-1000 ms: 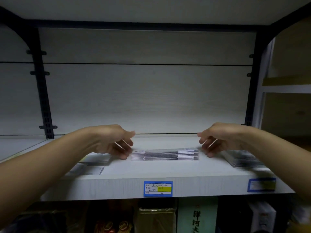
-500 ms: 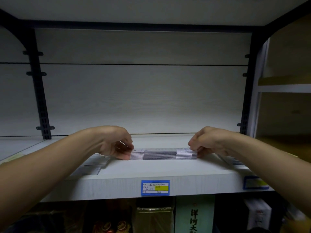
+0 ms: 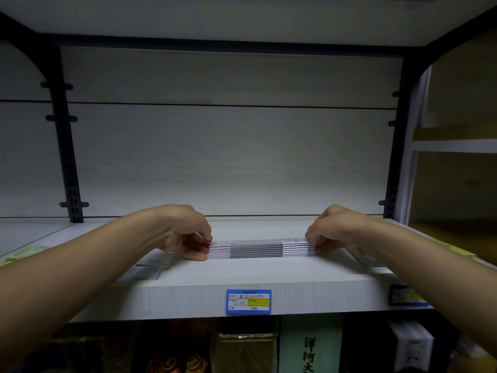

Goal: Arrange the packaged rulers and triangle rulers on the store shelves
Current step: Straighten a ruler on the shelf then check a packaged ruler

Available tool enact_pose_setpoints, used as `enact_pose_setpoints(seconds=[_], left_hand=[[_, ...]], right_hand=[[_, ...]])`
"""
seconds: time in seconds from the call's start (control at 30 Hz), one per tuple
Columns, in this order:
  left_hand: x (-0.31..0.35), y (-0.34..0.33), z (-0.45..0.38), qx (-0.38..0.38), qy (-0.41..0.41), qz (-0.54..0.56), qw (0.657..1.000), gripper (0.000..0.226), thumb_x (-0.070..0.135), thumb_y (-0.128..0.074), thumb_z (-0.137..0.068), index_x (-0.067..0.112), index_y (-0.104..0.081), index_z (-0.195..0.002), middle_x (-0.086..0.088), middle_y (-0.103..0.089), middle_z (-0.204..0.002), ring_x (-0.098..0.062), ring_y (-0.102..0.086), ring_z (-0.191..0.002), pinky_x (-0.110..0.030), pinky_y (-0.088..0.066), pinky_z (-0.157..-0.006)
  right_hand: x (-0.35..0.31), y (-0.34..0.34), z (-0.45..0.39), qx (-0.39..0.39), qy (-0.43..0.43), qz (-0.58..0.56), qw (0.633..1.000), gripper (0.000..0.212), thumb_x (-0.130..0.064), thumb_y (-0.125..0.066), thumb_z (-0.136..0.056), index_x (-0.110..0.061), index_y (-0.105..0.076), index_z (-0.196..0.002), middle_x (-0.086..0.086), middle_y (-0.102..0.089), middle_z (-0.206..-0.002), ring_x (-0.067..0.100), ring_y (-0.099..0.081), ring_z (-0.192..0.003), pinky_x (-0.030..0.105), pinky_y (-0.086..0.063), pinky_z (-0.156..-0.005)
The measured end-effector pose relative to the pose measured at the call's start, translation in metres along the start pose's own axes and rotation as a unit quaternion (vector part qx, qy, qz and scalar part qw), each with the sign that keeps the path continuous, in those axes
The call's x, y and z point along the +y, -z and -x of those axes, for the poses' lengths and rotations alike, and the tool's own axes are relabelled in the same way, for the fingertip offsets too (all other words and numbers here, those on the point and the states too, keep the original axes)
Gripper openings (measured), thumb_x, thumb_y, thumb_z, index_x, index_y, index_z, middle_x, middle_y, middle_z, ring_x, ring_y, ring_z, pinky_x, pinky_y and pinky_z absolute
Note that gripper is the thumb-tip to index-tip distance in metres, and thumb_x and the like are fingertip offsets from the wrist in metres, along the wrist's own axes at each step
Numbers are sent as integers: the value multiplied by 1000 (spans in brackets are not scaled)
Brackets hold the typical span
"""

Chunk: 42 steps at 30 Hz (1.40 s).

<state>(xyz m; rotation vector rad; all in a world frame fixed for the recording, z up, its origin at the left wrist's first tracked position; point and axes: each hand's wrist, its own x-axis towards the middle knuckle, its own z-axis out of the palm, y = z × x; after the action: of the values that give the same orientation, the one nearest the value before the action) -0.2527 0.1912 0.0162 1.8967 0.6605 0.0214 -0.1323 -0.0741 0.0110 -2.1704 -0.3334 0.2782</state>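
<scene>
A flat stack of packaged rulers (image 3: 259, 249) lies lengthwise on the white shelf (image 3: 242, 270), near its middle. My left hand (image 3: 188, 235) pinches the stack's left end, thumb underneath and fingers on top. My right hand (image 3: 328, 230) grips the right end the same way. Clear packaged triangle rulers (image 3: 150, 266) lie flat under my left forearm. Another pile of packaged rulers (image 3: 368, 261) sits under my right forearm, mostly hidden.
A blue price tag (image 3: 248, 302) marks the shelf's front edge, with a second one (image 3: 406, 296) at the right. Black uprights (image 3: 67, 157) frame the bay. Boxed goods (image 3: 309, 345) fill the shelf below. A yellow shelf unit (image 3: 457, 135) stands to the right.
Both hands moved inward from beside the ruler stack and closed on its two ends. The stack has stayed in place on the shelf.
</scene>
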Motion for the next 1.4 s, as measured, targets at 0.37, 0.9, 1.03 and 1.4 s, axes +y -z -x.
enact_pose_setpoints(seconds=[0.37,0.9,1.03,1.4], left_hand=[[0,1,-2,5,-5,-33,999,14,-12,-63,-87,-13,-66,-100,-24,-67,-90,-31,-65,-72,-42,-62,-69],[4,6,-5,-101,-218,-364,900,23,31,-84,-76,28,-77,-98,12,-73,-93,-20,-71,-91,-29,-59,-84],[10,8,-8,-107,-233,-438,861,34,42,-82,-75,32,-73,-107,15,-72,-99,-10,-68,-92,-22,-56,-83],[11,16,-17,-127,-270,-461,836,36,49,-84,-69,36,-75,-101,16,-74,-96,-10,-68,-88,-28,-56,-84]], right_hand=[[6,4,-4,-12,10,30,999,45,-5,-69,-62,5,-62,-105,19,-72,-80,33,-75,-74,52,-60,-84],[1,14,-6,-93,177,326,924,29,-26,-84,-77,-28,-75,-105,-11,-72,-97,11,-66,-93,28,-54,-88],[-3,18,-5,-114,194,357,907,35,-27,-82,-79,-30,-72,-112,-12,-70,-103,10,-65,-96,29,-54,-92],[0,19,-13,-97,236,420,871,36,-29,-80,-79,-28,-70,-114,-11,-70,-102,9,-63,-93,27,-52,-86]])
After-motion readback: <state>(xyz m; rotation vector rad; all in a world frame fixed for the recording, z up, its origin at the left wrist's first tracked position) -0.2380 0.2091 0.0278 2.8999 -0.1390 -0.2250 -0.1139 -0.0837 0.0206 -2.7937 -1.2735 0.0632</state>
